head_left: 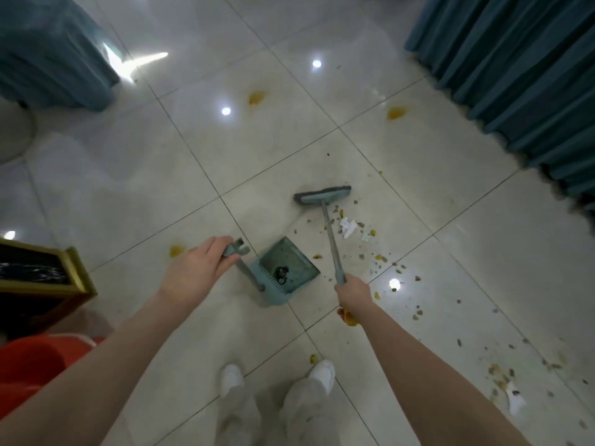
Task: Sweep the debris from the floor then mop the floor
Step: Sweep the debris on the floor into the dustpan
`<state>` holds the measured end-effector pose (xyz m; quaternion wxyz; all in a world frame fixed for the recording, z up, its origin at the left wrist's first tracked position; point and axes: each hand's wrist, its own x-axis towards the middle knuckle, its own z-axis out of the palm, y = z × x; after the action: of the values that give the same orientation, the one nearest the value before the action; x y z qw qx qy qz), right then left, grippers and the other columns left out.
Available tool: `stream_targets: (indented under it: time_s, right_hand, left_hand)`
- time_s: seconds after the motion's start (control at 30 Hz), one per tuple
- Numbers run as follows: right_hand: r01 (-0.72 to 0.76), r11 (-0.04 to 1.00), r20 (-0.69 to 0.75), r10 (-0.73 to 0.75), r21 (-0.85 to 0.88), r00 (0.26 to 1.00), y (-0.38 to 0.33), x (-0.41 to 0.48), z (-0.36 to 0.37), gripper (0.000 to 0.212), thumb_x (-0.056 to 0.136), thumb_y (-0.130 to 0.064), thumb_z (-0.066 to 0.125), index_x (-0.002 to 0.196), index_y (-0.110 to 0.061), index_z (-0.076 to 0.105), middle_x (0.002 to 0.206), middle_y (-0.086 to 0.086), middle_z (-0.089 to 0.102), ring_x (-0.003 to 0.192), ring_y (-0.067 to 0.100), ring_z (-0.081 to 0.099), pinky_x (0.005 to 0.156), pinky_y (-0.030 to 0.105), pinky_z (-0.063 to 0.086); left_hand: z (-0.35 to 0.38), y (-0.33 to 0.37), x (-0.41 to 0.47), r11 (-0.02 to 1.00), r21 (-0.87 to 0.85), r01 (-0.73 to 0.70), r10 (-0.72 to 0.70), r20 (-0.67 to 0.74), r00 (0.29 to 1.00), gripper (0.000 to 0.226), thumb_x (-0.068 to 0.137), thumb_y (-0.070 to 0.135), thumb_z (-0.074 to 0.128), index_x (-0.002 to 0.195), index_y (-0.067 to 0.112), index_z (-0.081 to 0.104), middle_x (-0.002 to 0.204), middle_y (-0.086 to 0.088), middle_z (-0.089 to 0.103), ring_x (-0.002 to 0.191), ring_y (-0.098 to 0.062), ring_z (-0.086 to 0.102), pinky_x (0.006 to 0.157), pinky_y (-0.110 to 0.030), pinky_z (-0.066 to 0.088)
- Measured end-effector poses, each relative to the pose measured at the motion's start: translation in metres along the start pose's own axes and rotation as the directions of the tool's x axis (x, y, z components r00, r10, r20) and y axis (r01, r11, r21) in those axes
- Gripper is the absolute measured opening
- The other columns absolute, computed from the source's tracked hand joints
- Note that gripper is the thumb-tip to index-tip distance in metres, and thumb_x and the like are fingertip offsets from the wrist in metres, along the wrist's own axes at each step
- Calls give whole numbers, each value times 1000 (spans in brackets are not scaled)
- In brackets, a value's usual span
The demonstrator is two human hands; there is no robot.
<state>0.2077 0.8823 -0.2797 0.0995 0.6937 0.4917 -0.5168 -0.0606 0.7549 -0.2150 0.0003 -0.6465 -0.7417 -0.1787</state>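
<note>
Right now we hold the broom (323, 195) in our right hand (352, 292), fingers wrapped round the lower end of its grey handle. Its teal head rests on the floor (161, 175) at twelve o'clock from that hand. Most of the debris (349, 225), brown crumbs, yellow bits and white paper scraps, lies just beside the handle on its three o'clock side. More of it trails away toward five o'clock of the view.

At nine o'clock from the broom handle, near it but apart, the dustpan (289, 267) sits on the tiles. Its open edge is turned toward two o'clock and a small dark clump lies inside. Our left hand (196, 268) grips the top of the dustpan's upright handle, fingers curled round it.

Farther out we see yellow stains (257, 97) on the tiles toward twelve o'clock. We also see teal curtains (515, 75) at two o'clock, a teal cloth (54, 59) at ten and a gold-edged box (77, 278) at eight. Our white shoes (322, 371) stand at six.
</note>
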Motion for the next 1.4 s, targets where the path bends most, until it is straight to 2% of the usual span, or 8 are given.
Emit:
stream_targets:
  time_s: [0.3,0.4,0.5,0.67,0.93,1.07,1.27,1.4]
  right_hand:
    - [43,950,-45,-60,-310,997,86,-62,17,35,96,-12,33,127,-9,50,88,6,60,65,17,57,47,23,43]
    - [-1,955,-47,-14,-298,999,103,-94,19,35,98,-13,36,130,-11,51,81,3,59,59,12,55,40,18,39]
    - [-49,976,-42,41,-211,998,98,-121,22,37,98,-16,44,135,-15,48,80,6,60,57,15,55,51,26,53]
    - [-2,993,-173,-18,-117,985,63,-143,22,30,99,-20,50,125,-8,59,67,6,56,51,16,50,43,25,45]
    - [26,997,-235,-42,-68,971,-15,-122,17,30,95,-27,57,122,-15,59,66,8,60,46,19,53,38,22,41]
    - [72,995,-213,-85,-70,973,-81,-69,-9,25,95,-24,58,114,-7,62,66,8,59,48,20,54,42,25,44]
    - [154,983,-204,-173,-104,964,-163,34,-55,27,96,-28,54,100,-2,63,63,7,58,45,19,53,40,24,44]
    - [159,975,-215,-190,-152,958,-207,111,-83,20,95,-22,53,97,-5,62,71,10,64,54,23,63,51,34,56]
  left_hand:
    - [-20,-12,-33,998,-50,33,-29,79,996,66,96,61,18,101,10,59,89,-3,67,50,-25,60,42,-27,43]
    - [-34,-29,-54,995,-57,80,-73,122,990,52,91,58,30,103,14,56,89,-3,64,51,-24,58,41,-29,43]
    - [-48,-42,-62,993,-64,95,-87,121,989,37,88,48,40,102,15,52,88,-5,65,51,-25,58,40,-30,44]
    - [-73,-70,-56,995,-45,92,-86,124,989,27,79,23,77,93,11,57,75,-4,64,44,-25,55,37,-29,41]
    - [-92,-109,-20,992,-80,94,-87,94,992,24,81,26,75,92,13,57,70,1,61,43,-27,54,40,-30,44]
    - [-84,-126,23,998,-45,45,-41,93,995,48,88,61,37,93,17,56,71,4,61,42,-21,52,37,-30,44]
    - [-74,-140,125,996,6,90,-90,147,985,22,85,30,69,98,14,60,72,9,55,44,-20,52,42,-26,41]
    - [-54,-152,193,994,0,106,-104,202,974,20,86,26,67,101,14,60,74,11,51,46,-18,51,43,-27,42]
